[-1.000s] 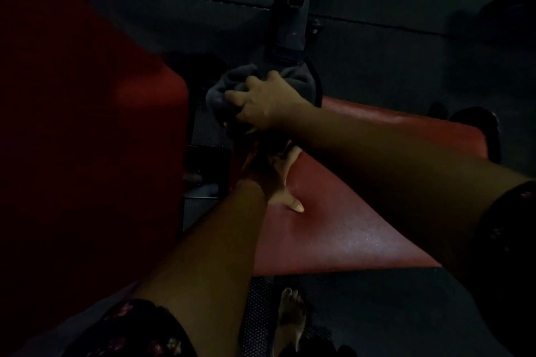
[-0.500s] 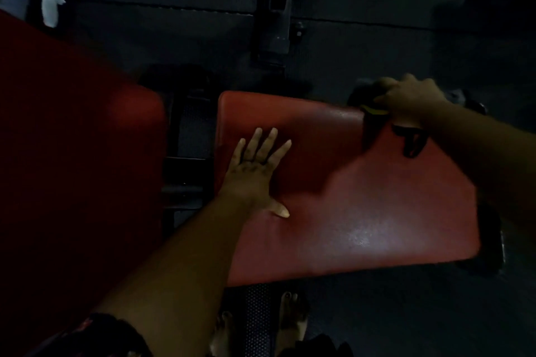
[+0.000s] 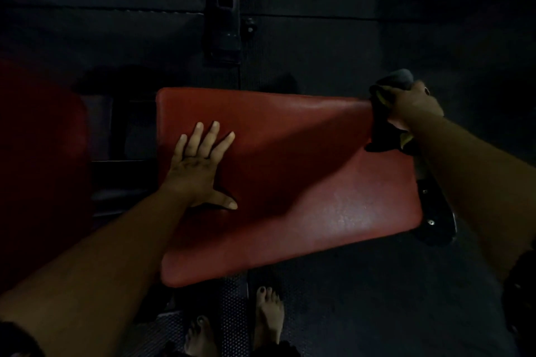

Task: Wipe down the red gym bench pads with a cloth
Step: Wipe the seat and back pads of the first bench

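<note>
The red seat pad fills the middle of the view, glossy near its right front. My left hand lies flat on the pad's left part, fingers spread and straight. My right hand grips a dark cloth at the pad's far right corner; the cloth hangs over the pad's right edge and part of it bunches above my knuckles. A second red pad, darker and in shadow, stands at the left.
A dark metal frame post runs away from the bench at the top. A black bracket sticks out at the seat's right end. My bare feet stand on the dark rubber floor below the pad.
My right hand has swept the cloth from the pad's far left corner along the far edge to its right end. My left hand has stayed flat on the pad.
</note>
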### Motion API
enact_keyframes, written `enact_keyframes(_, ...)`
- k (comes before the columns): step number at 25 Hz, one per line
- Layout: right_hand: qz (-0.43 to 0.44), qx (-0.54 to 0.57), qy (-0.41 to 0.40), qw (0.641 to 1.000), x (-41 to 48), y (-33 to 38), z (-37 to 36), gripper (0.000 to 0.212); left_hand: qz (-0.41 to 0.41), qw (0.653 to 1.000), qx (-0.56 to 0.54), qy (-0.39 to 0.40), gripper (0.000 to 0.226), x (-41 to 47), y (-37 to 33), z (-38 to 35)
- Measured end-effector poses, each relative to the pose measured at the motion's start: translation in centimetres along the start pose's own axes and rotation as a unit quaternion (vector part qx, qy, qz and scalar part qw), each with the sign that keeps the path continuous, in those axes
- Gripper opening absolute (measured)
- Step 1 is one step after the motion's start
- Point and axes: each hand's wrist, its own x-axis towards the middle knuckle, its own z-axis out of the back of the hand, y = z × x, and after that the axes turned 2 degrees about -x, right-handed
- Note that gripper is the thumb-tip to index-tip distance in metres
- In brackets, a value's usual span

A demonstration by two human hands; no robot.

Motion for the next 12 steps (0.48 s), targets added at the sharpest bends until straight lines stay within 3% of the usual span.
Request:
enact_keyframes(9, -0.033, 0.078, -0.036, 0.996, -3.4, -1.3, -2.5, 0.077, -0.002, 1.000, -0.005, -0.022, 0.144, -0.6, -0.2, -0.1)
enact_keyframes(12, -0.039, 0.084, -0.044, 0.995, -5.0, -2.4, -3.8, 0.078, -0.024, 0.992, -0.016, -0.119, 0.125, -1.1, -2.1, -0.4)
